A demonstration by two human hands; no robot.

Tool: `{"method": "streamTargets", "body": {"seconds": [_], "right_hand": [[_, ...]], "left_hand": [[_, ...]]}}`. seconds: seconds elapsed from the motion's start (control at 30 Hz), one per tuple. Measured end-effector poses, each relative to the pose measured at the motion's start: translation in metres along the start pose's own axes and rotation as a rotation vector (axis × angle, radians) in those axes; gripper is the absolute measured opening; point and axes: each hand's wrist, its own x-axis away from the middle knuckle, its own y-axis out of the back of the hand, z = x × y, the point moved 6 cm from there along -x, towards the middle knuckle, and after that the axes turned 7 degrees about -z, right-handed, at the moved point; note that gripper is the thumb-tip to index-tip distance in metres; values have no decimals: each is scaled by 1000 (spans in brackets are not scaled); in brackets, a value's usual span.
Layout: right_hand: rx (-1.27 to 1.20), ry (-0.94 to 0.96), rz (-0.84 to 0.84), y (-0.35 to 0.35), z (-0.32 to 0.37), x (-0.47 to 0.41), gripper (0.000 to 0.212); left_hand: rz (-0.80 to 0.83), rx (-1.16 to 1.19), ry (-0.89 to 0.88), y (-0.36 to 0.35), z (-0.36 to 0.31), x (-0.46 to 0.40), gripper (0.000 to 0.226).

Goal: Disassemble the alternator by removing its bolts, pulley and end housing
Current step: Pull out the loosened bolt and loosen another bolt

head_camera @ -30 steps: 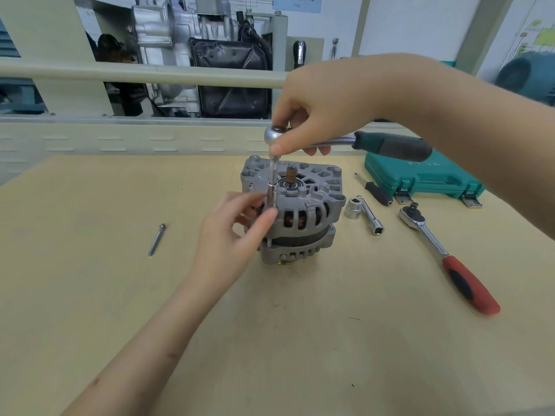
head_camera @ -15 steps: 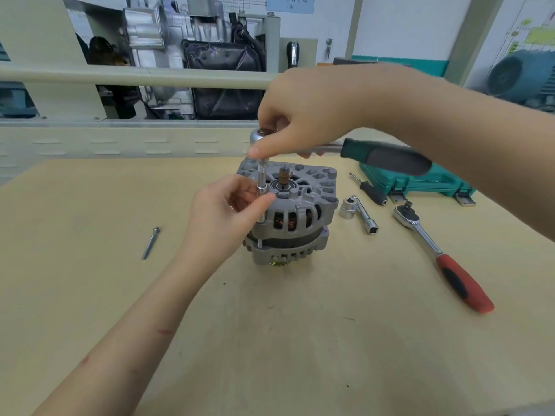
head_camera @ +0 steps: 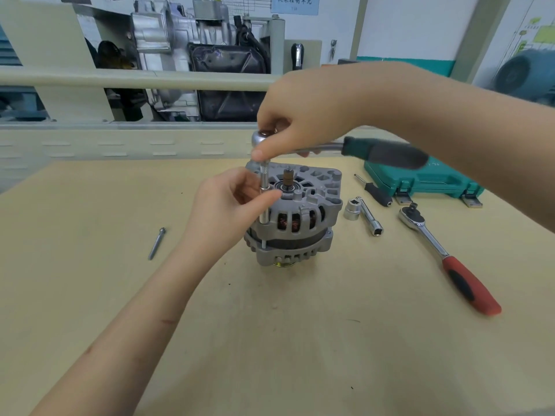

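The silver alternator (head_camera: 303,217) stands upright on the wooden table (head_camera: 270,340), pulley side down, its shaft pointing up. My right hand (head_camera: 300,115) grips the head of a green-handled ratchet (head_camera: 381,151) above the alternator's left edge. A long socket extension (head_camera: 264,199) runs down from the ratchet head along the housing's left side. My left hand (head_camera: 228,205) pinches that extension between thumb and fingers. One removed long bolt (head_camera: 156,244) lies on the table to the left.
To the right lie a loose socket (head_camera: 352,209), an extension bar (head_camera: 370,218), a small screwdriver (head_camera: 374,191) and a red-handled ratchet (head_camera: 450,259). A green tool case (head_camera: 426,181) sits at the back right. A rail and engine display stand behind the table.
The ratchet head and my right hand have shifted slightly left over the alternator's edge. My left hand stays on the extension; the camera view has drifted a little.
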Motion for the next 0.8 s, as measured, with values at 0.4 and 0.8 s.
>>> {"method": "streamTargets", "body": {"seconds": [0.4,0.8], "right_hand": [[9,-16,5,-2,-5,-4,52],[-126,51,53,1,2,-2,34]], "left_hand": [[54,24,21,-3,4,-8,28],[306,104,40,-1,11,-5,19]]}}
